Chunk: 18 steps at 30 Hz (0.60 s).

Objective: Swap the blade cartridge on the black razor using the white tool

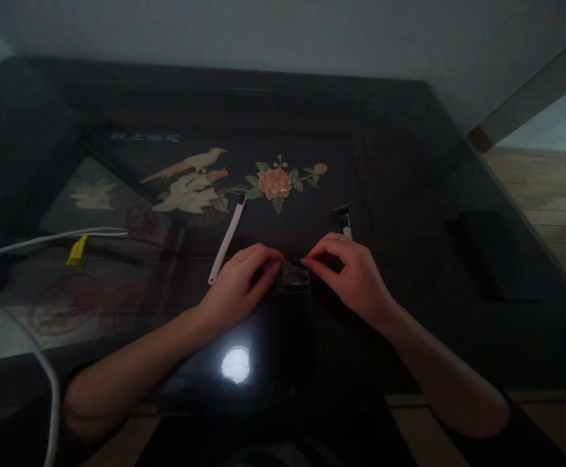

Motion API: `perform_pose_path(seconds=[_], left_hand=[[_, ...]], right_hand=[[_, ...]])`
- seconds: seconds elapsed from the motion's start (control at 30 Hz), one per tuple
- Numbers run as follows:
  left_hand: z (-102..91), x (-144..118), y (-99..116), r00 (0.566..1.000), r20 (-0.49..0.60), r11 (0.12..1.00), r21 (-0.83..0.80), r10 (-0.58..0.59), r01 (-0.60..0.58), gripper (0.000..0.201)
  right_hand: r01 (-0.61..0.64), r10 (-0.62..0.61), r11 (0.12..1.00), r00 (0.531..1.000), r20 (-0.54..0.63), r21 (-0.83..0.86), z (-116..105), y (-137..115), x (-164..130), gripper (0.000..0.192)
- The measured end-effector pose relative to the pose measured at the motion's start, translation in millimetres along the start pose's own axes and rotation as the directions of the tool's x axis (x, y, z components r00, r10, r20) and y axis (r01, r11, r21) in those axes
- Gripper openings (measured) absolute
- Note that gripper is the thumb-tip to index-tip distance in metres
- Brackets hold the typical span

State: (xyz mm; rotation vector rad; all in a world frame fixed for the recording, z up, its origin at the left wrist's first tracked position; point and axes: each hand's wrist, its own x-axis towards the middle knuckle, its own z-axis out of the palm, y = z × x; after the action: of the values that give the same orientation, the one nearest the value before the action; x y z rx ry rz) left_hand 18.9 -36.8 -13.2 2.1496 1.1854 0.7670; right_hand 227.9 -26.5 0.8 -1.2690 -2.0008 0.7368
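Note:
My left hand [248,275] and my right hand [351,269] meet over the tabletop, each with thumb and forefinger pinched together. A small dark piece [293,262] shows between the fingertips of both hands, too dim to name. Just below it lies a small clear case [296,281] with dark contents. Beyond my right hand is a razor [343,213], its head showing and its handle partly hidden by the hand. Left of my left hand lies a slim white handle [226,241] with a dark tip and a hole at its near end.
The dark glossy table [400,194] bears a bird-and-flower picture [273,184] and a bright light reflection. A white cable [24,331] with a yellow tag [77,250] runs along the left. A dark flat object [494,256] lies at the right. A wall [263,32] stands behind.

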Motion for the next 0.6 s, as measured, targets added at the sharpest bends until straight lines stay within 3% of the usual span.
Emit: perform_pose_path(seconds=[0.17,0.6], left_hand=[[4.1,0,-2,0.999,0.003,0.999,0.021,0.035,-0.035,0.016],[7.9,0,-6,0.996,0.063,0.994,0.085,0.056,-0.061,0.02]], right_hand=[[0.04,-0.029,0.993,0.995,0.1,-0.109,7,3,-2,0.011],[0.065,-0.037,0.977,0.99,0.139,-0.201,15,4,-7,0.008]])
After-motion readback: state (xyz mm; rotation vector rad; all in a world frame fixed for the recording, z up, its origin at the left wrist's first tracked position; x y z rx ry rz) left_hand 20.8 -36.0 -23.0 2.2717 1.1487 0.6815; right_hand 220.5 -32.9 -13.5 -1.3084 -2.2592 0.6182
